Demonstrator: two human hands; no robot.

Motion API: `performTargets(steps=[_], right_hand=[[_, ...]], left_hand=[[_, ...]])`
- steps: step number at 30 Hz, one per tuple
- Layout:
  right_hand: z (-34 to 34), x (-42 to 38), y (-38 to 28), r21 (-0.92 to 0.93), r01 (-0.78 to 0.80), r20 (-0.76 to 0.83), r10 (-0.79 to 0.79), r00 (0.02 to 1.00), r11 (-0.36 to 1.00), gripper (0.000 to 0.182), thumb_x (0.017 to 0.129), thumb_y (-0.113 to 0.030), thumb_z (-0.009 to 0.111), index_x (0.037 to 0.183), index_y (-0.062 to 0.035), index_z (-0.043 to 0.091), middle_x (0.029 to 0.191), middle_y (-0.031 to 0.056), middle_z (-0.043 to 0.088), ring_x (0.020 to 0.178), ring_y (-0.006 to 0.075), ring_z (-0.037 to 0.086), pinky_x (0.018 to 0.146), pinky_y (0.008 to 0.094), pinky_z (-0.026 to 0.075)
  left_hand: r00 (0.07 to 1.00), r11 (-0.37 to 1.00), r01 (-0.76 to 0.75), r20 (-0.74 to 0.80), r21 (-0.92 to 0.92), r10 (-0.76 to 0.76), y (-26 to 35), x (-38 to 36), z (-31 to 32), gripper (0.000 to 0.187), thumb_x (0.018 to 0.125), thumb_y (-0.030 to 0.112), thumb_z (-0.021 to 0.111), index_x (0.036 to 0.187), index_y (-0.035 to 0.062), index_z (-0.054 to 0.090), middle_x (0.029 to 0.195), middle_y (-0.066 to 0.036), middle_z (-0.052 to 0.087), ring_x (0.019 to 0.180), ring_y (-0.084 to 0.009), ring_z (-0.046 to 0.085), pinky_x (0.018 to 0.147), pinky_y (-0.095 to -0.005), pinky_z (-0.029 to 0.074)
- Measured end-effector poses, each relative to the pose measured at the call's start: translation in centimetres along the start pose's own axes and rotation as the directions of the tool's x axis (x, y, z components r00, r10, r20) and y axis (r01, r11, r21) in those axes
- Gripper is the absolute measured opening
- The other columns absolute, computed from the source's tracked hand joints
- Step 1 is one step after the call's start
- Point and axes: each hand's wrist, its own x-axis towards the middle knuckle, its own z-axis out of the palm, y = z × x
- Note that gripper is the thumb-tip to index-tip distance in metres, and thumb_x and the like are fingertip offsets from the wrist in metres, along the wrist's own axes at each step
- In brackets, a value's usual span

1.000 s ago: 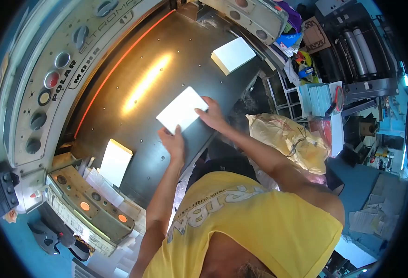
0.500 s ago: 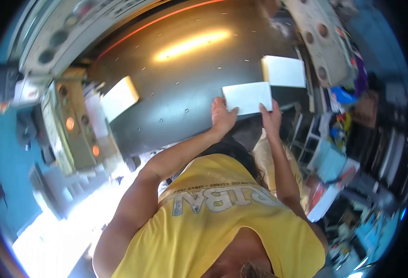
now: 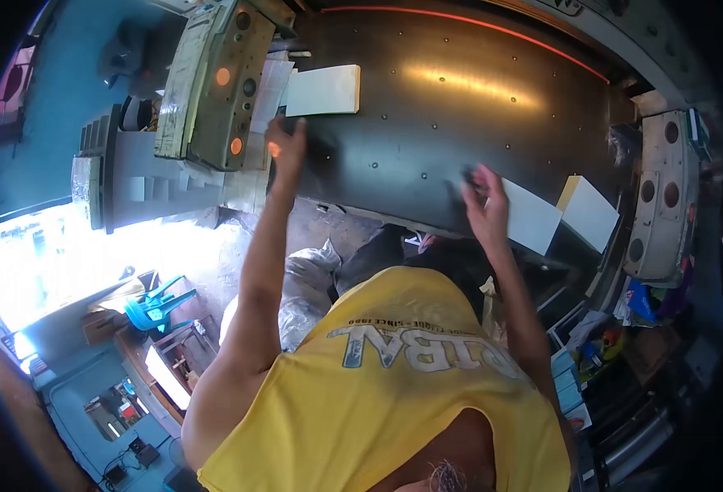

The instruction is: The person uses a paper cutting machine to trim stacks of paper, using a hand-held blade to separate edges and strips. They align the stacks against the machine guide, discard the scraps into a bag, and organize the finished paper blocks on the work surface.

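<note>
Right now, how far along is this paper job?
Two white stacks lie side by side at the dark table's right edge. The right hand rests beside them; the left hand reaches toward another stack, which lies untouched.

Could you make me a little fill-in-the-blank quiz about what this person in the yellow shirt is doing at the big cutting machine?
1. The left hand reaches toward the white paper stack beside the panel with ____ lights.
2. The right hand rests next to a ____ paper stack.
3. A thin ____ line glows across the dark metal table.

Missing words: orange; white; red
</note>
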Motion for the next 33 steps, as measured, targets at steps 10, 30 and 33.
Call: performTargets(steps=[10, 30, 33], right_hand=[[22.0, 12.0, -5.6, 0.047, 0.029, 0.116, -0.034, 0.993, 0.998, 0.063, 0.080, -0.027, 0.082, 0.130, 0.0027, 0.058, 0.119, 0.0233, 0.068, 0.111, 0.0401, 0.066, 0.096, 0.0466, 0.052], [11.3, 24.4, 4.1, -0.272, 0.161, -0.387, -0.261, 0.884, 0.949, 0.040, 0.075, 0.004, 0.058, 0.114, -0.0021, 0.066, 0.101, 0.0214, 0.071, 0.095, 0.0413, 0.067, 0.085, 0.0460, 0.054], [10.8, 28.3, 5.1, -0.129, 0.214, -0.403, -0.249, 0.881, 0.968, 0.040, 0.074, 0.004, 0.059, 0.113, -0.0020, 0.067, 0.098, 0.0216, 0.071, 0.092, 0.0426, 0.068, 0.083, 0.0467, 0.054]], left_hand=[[0.904, 0.949, 0.256, 0.394, -0.186, -0.166, -2.4, 6.9, 3.1, 0.055, 0.088, 0.039, 0.076, 0.119, -0.0047, 0.067, 0.109, -0.020, 0.074, 0.104, -0.0292, 0.070, 0.091, -0.0391, 0.053], [0.872, 0.903, -0.271, 0.313, -0.333, 0.377, 10.7, 7.1, 21.1, 0.053, 0.071, 0.003, 0.081, 0.122, 0.0012, 0.066, 0.111, -0.016, 0.064, 0.103, -0.0362, 0.064, 0.090, -0.0458, 0.052], [0.859, 0.893, -0.337, 0.290, -0.299, 0.421, 12.7, 9.8, 22.2, 0.052, 0.072, 0.004, 0.081, 0.122, 0.0025, 0.068, 0.108, -0.016, 0.065, 0.100, -0.0360, 0.064, 0.089, -0.0459, 0.052]])
